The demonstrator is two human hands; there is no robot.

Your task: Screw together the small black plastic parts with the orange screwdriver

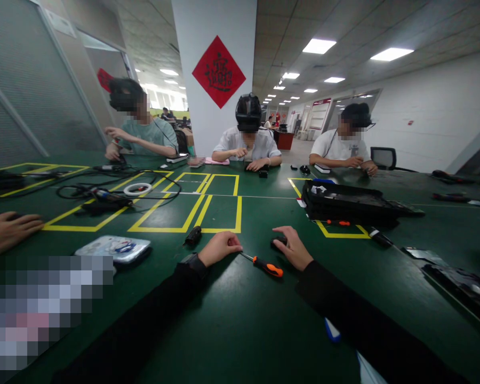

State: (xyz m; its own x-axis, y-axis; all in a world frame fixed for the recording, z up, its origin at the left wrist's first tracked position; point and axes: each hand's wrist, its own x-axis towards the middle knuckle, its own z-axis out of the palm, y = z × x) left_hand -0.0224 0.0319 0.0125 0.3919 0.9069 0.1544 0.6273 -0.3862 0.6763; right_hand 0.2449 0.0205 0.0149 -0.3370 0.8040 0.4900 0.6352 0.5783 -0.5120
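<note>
My left hand (221, 248) is closed in a pinch, fingertips beside the screwdriver's metal tip; what they hold, if anything, is hidden. The screwdriver (269, 266), with an orange and black handle, lies on the green table with its shaft pointing at that hand. To the right, my right hand (295, 249) has its thumb and fingers around a small dark object (279, 243), partly covered and of unclear kind. Another small black piece (192, 236) rests just beyond my left wrist.
A stack of black casings (348, 202) stands right of centre. A clear-cased phone-like item (114, 249) lies at left, near another person's hand (11, 232). Cables (104, 194) sprawl beyond it. An opened electronic device (462, 285) lies at far right. Three people sit opposite.
</note>
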